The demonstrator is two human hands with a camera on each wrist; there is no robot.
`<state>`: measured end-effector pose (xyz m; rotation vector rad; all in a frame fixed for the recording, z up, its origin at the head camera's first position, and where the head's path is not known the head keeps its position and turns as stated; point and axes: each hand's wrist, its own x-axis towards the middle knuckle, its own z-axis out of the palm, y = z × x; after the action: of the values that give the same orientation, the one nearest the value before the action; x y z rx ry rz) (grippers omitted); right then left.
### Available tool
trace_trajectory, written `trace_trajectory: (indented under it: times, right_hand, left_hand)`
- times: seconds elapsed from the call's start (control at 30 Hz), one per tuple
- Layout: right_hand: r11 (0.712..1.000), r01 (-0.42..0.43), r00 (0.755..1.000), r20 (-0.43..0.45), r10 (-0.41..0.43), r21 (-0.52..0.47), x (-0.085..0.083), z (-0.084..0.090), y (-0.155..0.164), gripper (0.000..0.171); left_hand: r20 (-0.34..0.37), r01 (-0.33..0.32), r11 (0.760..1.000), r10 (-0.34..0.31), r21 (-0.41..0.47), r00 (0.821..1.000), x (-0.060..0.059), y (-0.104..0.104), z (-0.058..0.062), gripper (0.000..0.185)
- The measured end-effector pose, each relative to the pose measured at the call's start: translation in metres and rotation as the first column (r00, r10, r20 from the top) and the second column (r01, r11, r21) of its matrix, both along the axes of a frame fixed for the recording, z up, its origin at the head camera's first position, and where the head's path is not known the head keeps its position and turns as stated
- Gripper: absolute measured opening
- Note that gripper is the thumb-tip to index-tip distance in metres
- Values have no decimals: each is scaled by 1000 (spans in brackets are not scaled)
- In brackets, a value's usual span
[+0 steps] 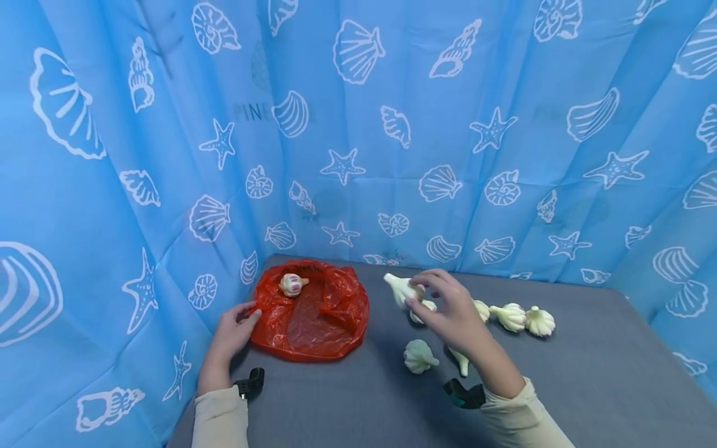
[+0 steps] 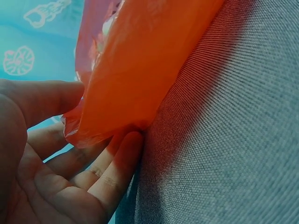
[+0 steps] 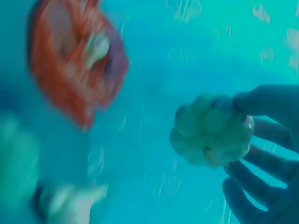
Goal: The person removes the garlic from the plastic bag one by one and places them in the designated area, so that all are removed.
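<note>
My left hand [image 1: 231, 333] holds the left edge of a red plastic bag [image 1: 336, 350], thumb on one side of the rim and fingers on the other in the left wrist view. The bag lies spread with its mouth facing up, and one garlic bulb [image 1: 290, 285] with purple streaks is inside it. To the right of the bag, my right hand [image 1: 452, 311] grips a pale garlic bulb [image 1: 400, 290] between thumb and fingertips, above the table. Its stem points up and left, away from the palm. In the right wrist view the lobed underside of this bulb [image 3: 210, 130] shows.
Several more garlic bulbs lie on the grey tabletop [image 1: 336, 404]. One bulb [image 1: 420, 356] is below the right hand, while another bulb [image 1: 540, 322] ends a row to its right. A blue curtain [image 1: 370, 218] with white shells hangs behind and at both sides.
</note>
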<state>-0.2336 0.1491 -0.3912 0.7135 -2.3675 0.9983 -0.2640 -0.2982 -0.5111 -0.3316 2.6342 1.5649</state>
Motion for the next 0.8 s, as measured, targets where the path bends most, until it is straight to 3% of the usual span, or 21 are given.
trace_trajectory:
  times: [0.37,0.57,0.8]
  right_hand:
    - [970,204,969,116,-220,133,23,-39,106,24]
    - [938,286,935,157,-318,197,31,-61,138,28]
    - [925,294,910,225,-348,242,32,-76,156,28]
  left_hand:
    - [-5,4,1000,-5,-9,1000,-2,0,-2,59]
    - [1,3,1000,-3,-10,1000,-1,1,-1,60]
    - [0,-2,1000,2,-10,1000,-1,1,-3,60]
